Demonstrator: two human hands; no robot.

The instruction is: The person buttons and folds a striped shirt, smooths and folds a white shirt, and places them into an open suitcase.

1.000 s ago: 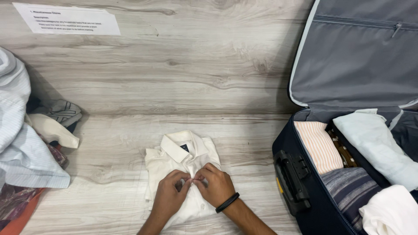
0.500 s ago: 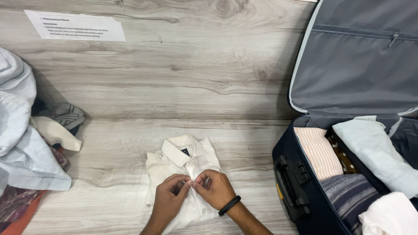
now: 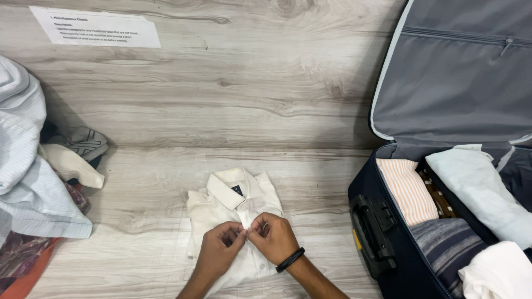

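Note:
A folded white collared shirt [image 3: 233, 200] lies on the wood-grain surface in front of me, collar pointing away. My left hand [image 3: 218, 252] and my right hand [image 3: 275, 238] meet over the shirt's button placket, fingertips pinched together on the fabric just below the collar. My right wrist wears a black band [image 3: 290, 259]. The lower half of the shirt is hidden under my hands and forearms.
An open dark suitcase [image 3: 382, 232] stands at the right, lid up, holding folded striped, white and pale green clothes. A pile of loose clothes [image 3: 33, 177] lies at the left edge. A printed paper sheet [image 3: 97, 26] is stuck on the wall at top left.
Both hands have stayed pinched on the shirt's placket, with only slight finger shifts. The view has wobbled a little.

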